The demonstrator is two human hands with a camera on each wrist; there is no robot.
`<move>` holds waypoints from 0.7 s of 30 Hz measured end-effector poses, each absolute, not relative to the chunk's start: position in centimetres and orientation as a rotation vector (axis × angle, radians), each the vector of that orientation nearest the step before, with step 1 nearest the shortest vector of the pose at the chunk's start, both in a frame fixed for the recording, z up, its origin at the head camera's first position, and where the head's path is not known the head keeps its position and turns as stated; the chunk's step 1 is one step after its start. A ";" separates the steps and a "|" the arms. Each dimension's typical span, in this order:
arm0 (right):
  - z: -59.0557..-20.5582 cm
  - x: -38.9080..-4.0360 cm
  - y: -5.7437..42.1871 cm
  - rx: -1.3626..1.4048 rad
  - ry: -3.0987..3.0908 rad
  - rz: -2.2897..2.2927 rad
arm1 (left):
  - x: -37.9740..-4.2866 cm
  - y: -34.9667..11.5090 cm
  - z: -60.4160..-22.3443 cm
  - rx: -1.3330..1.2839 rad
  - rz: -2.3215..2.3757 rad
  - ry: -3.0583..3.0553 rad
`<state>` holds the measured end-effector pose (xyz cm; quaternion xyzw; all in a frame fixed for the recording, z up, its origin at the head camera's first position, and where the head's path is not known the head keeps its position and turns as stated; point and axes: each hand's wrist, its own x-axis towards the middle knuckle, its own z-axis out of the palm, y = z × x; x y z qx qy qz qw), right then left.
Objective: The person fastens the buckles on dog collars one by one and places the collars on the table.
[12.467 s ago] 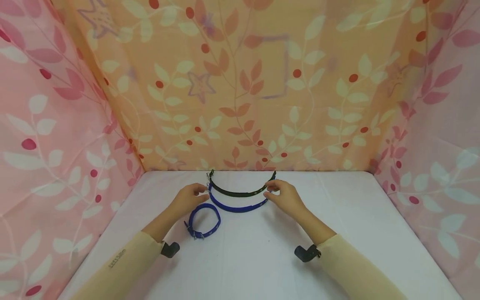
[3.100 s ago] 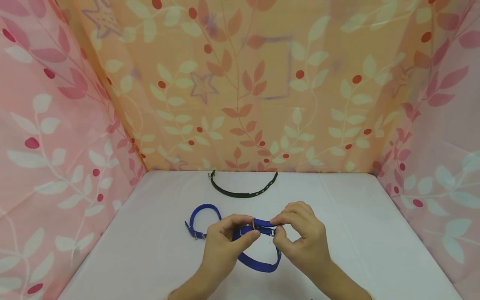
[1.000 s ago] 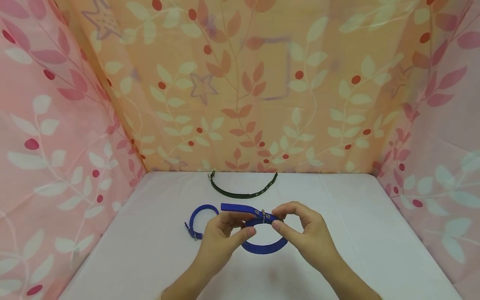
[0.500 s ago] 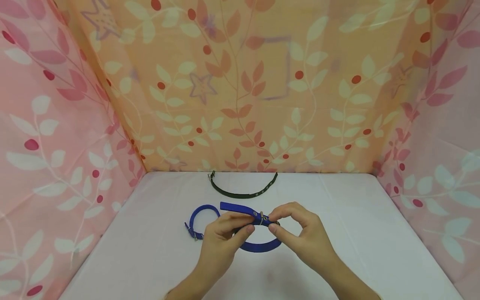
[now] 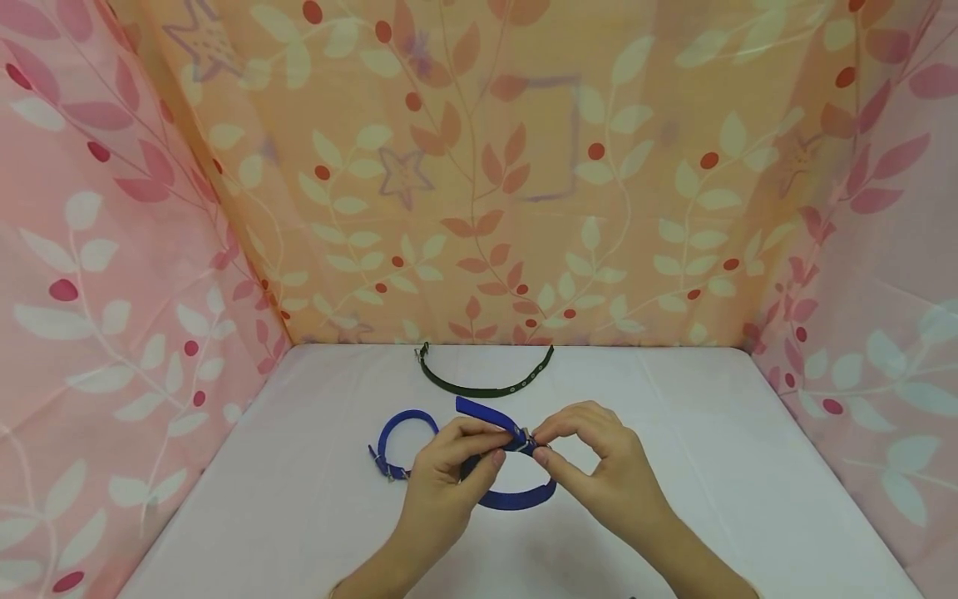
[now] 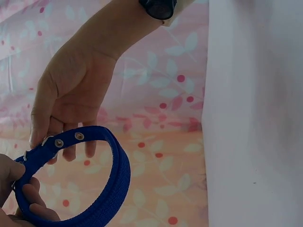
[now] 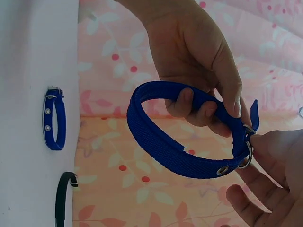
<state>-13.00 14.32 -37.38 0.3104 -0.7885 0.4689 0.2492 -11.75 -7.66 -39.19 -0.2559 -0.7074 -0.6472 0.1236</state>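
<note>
Held above the table is a blue pet collar [image 5: 516, 501], bent into a loop with its loose strap end pointing up and left. Its strap passes through the metal buckle [image 5: 526, 438]. My left hand [image 5: 449, 470] pinches the collar left of the buckle, between thumb and fingers. On the other side, my right hand [image 5: 609, 453] pinches the band beside the buckle. The right wrist view shows the D-ring [image 7: 247, 156] and an eyelet [image 7: 222, 170] near the right fingertips. Whether the buckle's pin sits in a hole cannot be made out.
A second blue collar [image 5: 413, 414], buckled into a ring, lies left of my left hand, which partly covers it. Farther back, a dark green collar [image 5: 479, 391] lies unbuckled in an arc. Patterned cloth walls [image 5: 479, 249] enclose the white table [image 5: 299, 532].
The blue collar lay unbuckled below the green one; both hands have lifted it nearer and its strap has passed through the buckle. Lately the strap end has tilted upward slightly.
</note>
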 end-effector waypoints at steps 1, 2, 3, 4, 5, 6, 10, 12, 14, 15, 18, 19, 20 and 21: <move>-37.4 -13.0 14.3 0.857 -2.133 1.274 | -11.8 -7.6 -39.2 -0.746 -1.882 -2.074; -37.4 -13.0 14.3 0.867 -2.118 1.268 | -11.8 -7.7 -39.2 -0.748 -1.877 -2.085; -37.4 -13.0 14.3 0.878 -2.100 1.261 | -11.8 -7.6 -39.2 -0.750 -1.871 -2.095; -37.4 -13.0 14.3 0.883 -2.090 1.255 | -11.9 -7.6 -39.2 -0.755 -1.871 -2.100; -37.4 -13.0 14.3 0.884 -2.089 1.251 | -11.9 -7.6 -39.2 -0.755 -1.871 -2.111; -37.3 -13.0 14.4 0.884 -2.087 1.247 | -11.9 -7.6 -39.2 -0.748 -1.871 -2.127; -37.2 -12.9 14.4 0.888 -2.074 1.244 | -11.8 -7.6 -39.3 -0.743 -1.863 -2.185; -37.1 -12.9 14.3 0.904 -2.053 1.249 | -11.8 -7.5 -39.3 -0.739 -1.848 -2.220; -37.1 -12.9 14.2 0.923 -2.033 1.250 | -11.7 -7.5 -39.3 -0.744 -1.830 -2.241; -37.1 -12.8 14.2 0.929 -2.029 1.250 | -11.7 -7.5 -39.3 -0.751 -1.826 -2.247; -37.1 -12.8 14.1 0.944 -2.022 1.244 | -11.7 -7.4 -39.1 -0.761 -1.856 -2.258; -37.2 -12.8 14.1 0.943 -2.028 1.241 | -11.7 -7.4 -39.1 -0.754 -1.875 -2.263; -37.2 -12.8 14.1 0.940 -2.037 1.239 | -11.6 -7.4 -39.0 -0.743 -1.897 -2.269; -37.2 -12.7 14.1 0.936 -2.047 1.236 | -11.6 -7.3 -38.9 -0.731 -1.925 -2.271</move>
